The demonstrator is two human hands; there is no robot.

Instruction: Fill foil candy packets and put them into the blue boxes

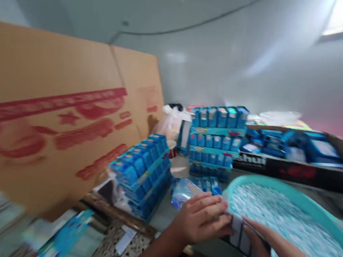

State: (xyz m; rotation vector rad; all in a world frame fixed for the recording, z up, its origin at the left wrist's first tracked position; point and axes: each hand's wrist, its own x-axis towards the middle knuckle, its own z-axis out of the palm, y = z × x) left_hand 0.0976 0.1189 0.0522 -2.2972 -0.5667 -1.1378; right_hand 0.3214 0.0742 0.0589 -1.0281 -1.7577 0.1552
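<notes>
My right hand (283, 254) grips a small flat pack (240, 234) with pale grey panels and dark edges; its exact kind I cannot make out. On its left end lie the closed fingers of my left hand (201, 218), pinching it. Both hands are low in the view, in front of a turquoise basin (263, 181) full of small pale blue-white pieces (284, 214). Just beyond my left hand is a clear plastic-wrapped item (185, 191). Part of the pack is hidden by my fingers.
Stacked trays of small blue boxes stand at the left (143, 174) and at the back (214, 142). A black open carton (276, 169) holds more blue packs. A large brown cardboard sheet (59, 65) leans at the left; a white plastic bag (170, 122) sits behind.
</notes>
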